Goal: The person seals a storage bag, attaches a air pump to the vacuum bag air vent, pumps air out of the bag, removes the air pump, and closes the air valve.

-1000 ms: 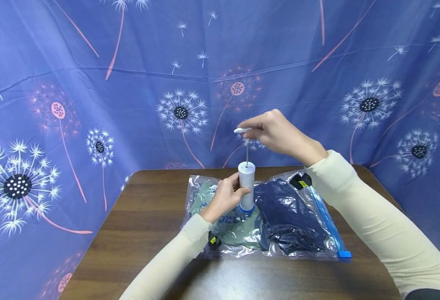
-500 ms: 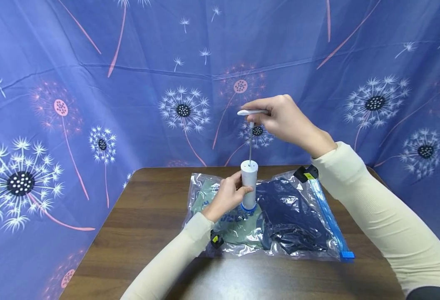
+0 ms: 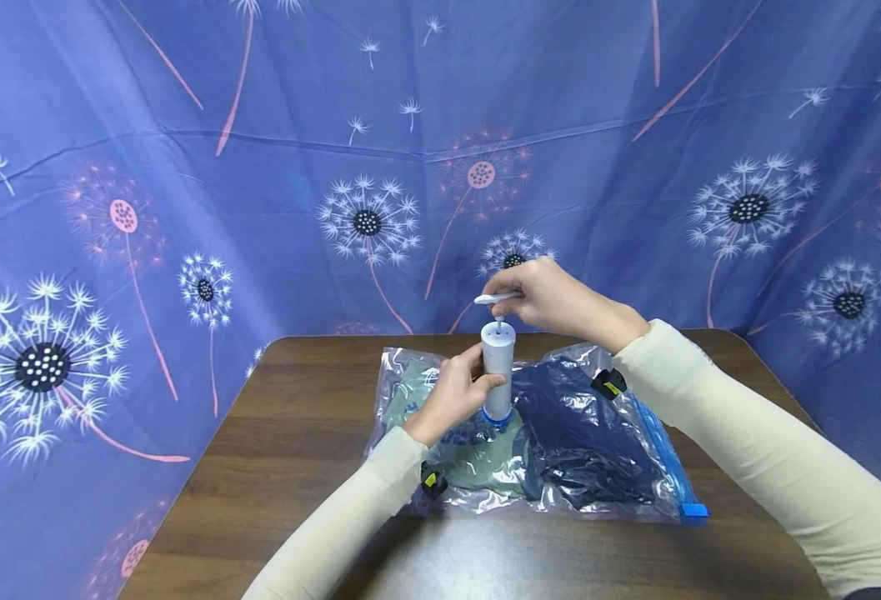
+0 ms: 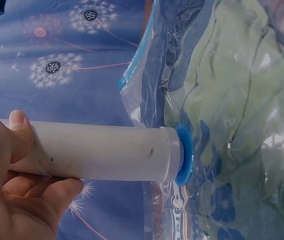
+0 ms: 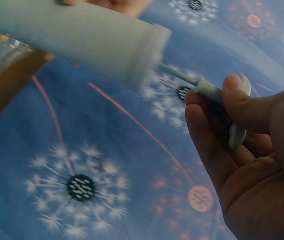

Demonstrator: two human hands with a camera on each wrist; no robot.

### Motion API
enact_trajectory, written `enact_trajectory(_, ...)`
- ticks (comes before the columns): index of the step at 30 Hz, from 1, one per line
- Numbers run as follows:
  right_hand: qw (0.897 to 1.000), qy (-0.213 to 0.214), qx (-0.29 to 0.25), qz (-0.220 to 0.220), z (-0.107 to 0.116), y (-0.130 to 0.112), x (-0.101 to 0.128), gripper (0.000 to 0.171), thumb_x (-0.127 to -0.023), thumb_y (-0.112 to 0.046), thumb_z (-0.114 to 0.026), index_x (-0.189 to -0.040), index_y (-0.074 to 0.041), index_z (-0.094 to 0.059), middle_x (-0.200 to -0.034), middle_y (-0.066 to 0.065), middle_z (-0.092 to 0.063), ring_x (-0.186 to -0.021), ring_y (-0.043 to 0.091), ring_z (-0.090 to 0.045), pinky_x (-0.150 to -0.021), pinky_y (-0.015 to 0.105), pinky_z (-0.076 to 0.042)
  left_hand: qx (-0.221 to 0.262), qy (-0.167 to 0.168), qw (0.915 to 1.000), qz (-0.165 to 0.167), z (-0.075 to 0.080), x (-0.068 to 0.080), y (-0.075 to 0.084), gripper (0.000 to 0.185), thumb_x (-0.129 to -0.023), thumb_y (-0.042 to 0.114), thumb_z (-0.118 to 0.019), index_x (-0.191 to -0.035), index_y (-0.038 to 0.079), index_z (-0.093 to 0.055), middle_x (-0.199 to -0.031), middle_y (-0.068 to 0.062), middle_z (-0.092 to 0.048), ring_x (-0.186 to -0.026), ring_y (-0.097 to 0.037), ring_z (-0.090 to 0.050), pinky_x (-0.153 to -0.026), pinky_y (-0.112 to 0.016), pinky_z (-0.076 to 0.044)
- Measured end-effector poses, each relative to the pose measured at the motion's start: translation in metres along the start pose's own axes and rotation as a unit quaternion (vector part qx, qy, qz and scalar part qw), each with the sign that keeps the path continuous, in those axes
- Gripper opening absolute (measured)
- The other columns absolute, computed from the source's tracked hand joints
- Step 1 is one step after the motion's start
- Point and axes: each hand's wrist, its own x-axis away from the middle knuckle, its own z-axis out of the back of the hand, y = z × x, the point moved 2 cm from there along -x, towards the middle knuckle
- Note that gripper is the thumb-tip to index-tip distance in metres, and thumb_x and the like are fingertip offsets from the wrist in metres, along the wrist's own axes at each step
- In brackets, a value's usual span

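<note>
A white hand pump (image 3: pixel 498 367) stands upright on the blue valve (image 3: pixel 496 417) of a clear vacuum bag (image 3: pixel 538 433) holding green and navy clothes. My left hand (image 3: pixel 457 392) grips the pump's cylinder (image 4: pixel 102 152) near its middle. My right hand (image 3: pixel 556 300) grips the white T-handle (image 3: pixel 497 297) of the plunger, just above the cylinder's top; only a short piece of rod (image 5: pixel 177 75) shows. In the right wrist view the fingers (image 5: pixel 242 107) curl round the handle (image 5: pixel 234 132).
The bag lies on a brown wooden table (image 3: pixel 282 433), with its blue zip strip (image 3: pixel 668 475) along the right side. A black and yellow clip (image 3: pixel 608 383) sits on the bag's far right, another clip (image 3: pixel 432 481) near its front edge. Blue dandelion-print cloth (image 3: pixel 185 167) hangs behind.
My right hand first raised the plunger handle, then pushed it down close to the cylinder's top. The left hand and the pump body stayed in place.
</note>
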Motion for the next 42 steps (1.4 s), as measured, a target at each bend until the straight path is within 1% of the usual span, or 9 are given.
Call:
enact_trajectory(6, 1.000, -0.030, 0.000, -0.002, -0.016, 0.010, 0.007, 0.018, -0.089, -0.001, -0.077, -0.108, -0.002, -0.078, -0.105, 0.012, -0.079, -0.094, 0.027, -0.076, -0.080, 0.039, -0.063, 0.006, -0.008, 0.9999, 0.009, -0.002, 0.000, 0.001, 0.038, -0.096, 0.014, -0.074, -0.131, 0.004, -0.062, -0.121, -0.014, -0.075, -0.107, -0.021, -0.074, -0.089, -0.028, -0.060)
enact_trajectory(13, 1.000, -0.022, -0.010, -0.009, -0.020, 0.012, 0.009, 0.016, -0.090, -0.002, -0.077, -0.106, -0.003, -0.078, -0.102, 0.011, -0.079, -0.089, 0.024, -0.076, -0.077, 0.036, -0.063, 0.008, -0.008, 0.9999, 0.010, -0.002, 0.002, 0.001, 0.039, -0.096, 0.014, -0.074, -0.132, 0.005, -0.062, -0.122, -0.014, -0.074, -0.109, -0.021, -0.074, -0.090, -0.028, -0.059)
enact_trajectory(19, 1.000, -0.026, -0.006, -0.015, -0.023, 0.011, 0.009, 0.015, -0.092, -0.004, -0.076, -0.107, -0.003, -0.078, -0.101, 0.011, -0.079, -0.086, 0.022, -0.075, -0.073, 0.033, -0.063, 0.011, -0.006, 0.9998, 0.012, -0.001, 0.002, 0.001, 0.040, -0.095, 0.012, -0.074, -0.132, 0.005, -0.062, -0.122, -0.014, -0.074, -0.109, -0.021, -0.074, -0.090, -0.027, -0.059)
enact_trajectory(24, 1.000, -0.026, -0.008, -0.009, -0.024, 0.010, 0.009, 0.013, -0.093, -0.005, -0.075, -0.106, -0.003, -0.079, -0.101, 0.011, -0.079, -0.086, 0.021, -0.075, -0.073, 0.033, -0.063, 0.006, -0.005, 0.9999, 0.015, -0.002, 0.002, 0.000, 0.039, -0.095, 0.013, -0.075, -0.130, 0.004, -0.063, -0.120, -0.014, -0.075, -0.108, -0.021, -0.074, -0.090, -0.027, -0.059)
enact_trajectory(28, 1.000, -0.024, 0.002, -0.005, -0.022, 0.009, 0.010, 0.015, -0.092, -0.002, -0.074, -0.106, 0.000, -0.078, -0.101, 0.014, -0.079, -0.086, 0.022, -0.075, -0.073, 0.033, -0.063, 0.003, -0.003, 0.9999, 0.012, -0.002, 0.001, 0.001, 0.037, -0.094, 0.013, -0.075, -0.129, 0.005, -0.064, -0.119, -0.013, -0.075, -0.107, -0.021, -0.074, -0.089, -0.027, -0.059)
enact_trajectory(32, 0.999, -0.031, 0.013, -0.002, -0.018, 0.007, 0.010, 0.018, -0.091, 0.001, -0.074, -0.108, 0.001, -0.078, -0.103, 0.014, -0.078, -0.089, 0.024, -0.076, -0.075, 0.034, -0.063, 0.004, -0.005, 1.0000, 0.007, -0.002, 0.001, 0.002, 0.037, -0.095, 0.014, -0.074, -0.130, 0.006, -0.063, -0.121, -0.013, -0.075, -0.108, -0.020, -0.074, -0.089, -0.027, -0.059)
enact_trajectory(36, 0.999, -0.037, 0.013, 0.008, -0.015, 0.006, 0.009, 0.019, -0.091, 0.002, -0.073, -0.110, 0.002, -0.078, -0.105, 0.015, -0.078, -0.092, 0.026, -0.076, -0.078, 0.037, -0.063, 0.005, -0.004, 1.0000, 0.005, -0.001, 0.001, 0.003, 0.038, -0.095, 0.015, -0.074, -0.130, 0.006, -0.063, -0.121, -0.013, -0.075, -0.108, -0.020, -0.074, -0.090, -0.028, -0.059)
enact_trajectory(42, 0.999, -0.024, 0.021, 0.029, -0.005, -0.001, 0.005, 0.017, -0.093, 0.001, -0.073, -0.109, 0.002, -0.078, -0.104, 0.015, -0.079, -0.088, 0.024, -0.077, -0.075, 0.037, -0.063, 0.005, -0.003, 1.0000, 0.006, -0.001, 0.001, 0.002, 0.037, -0.095, 0.014, -0.074, -0.129, 0.007, -0.063, -0.121, -0.013, -0.075, -0.108, -0.020, -0.074, -0.090, -0.029, -0.060)
